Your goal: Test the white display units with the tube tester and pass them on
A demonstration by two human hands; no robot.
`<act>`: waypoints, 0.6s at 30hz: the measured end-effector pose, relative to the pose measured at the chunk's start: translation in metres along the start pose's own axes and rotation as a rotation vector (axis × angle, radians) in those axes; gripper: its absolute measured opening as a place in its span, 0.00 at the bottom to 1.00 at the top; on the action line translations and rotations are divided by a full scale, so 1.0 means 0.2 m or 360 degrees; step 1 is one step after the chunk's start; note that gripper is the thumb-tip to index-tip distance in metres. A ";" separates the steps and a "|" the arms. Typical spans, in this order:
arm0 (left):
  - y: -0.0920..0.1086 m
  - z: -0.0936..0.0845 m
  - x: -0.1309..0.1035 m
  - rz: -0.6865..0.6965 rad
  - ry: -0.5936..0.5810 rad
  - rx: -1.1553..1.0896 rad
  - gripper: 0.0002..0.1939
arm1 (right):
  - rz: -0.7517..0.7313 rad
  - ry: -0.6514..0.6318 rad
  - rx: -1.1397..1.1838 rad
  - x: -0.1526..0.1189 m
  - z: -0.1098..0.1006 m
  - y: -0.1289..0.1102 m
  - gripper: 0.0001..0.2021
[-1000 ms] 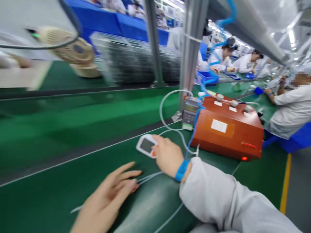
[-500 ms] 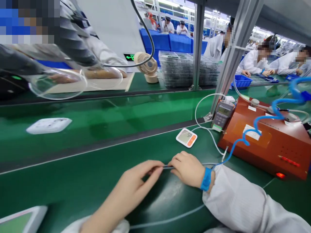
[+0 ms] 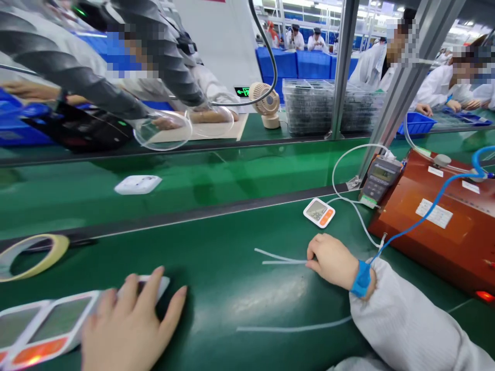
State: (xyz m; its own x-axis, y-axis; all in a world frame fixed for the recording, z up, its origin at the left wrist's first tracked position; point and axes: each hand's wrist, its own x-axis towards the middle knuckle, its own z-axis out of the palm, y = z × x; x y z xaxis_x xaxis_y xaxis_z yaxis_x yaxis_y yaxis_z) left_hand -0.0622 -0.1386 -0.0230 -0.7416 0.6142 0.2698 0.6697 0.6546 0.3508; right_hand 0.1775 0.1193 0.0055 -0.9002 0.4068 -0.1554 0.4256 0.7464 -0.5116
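The left hand, between seven and eight o'clock in the view, has its fingers spread over a white device; I cannot tell if they touch it. The right hand pinches two thin tubes, whose ends point to nine o'clock. From this hand, a small monitor lies between eleven and twelve, and a grey meter stands at one.
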 end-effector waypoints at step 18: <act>0.77 0.15 0.14 -0.0660 -0.0960 -0.2673 0.28 | 0.0058 0.0659 0.0798 -0.01 -0.13 0.02 0.07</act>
State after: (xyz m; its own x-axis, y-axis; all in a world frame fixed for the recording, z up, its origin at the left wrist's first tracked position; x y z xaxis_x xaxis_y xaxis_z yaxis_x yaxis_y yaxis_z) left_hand 0.0220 -0.0075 0.0113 -0.4624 0.8515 -0.2474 -0.5564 -0.0614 0.8286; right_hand 0.1837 0.1348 0.0250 -0.7335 0.6712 0.1072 0.2701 0.4326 -0.8602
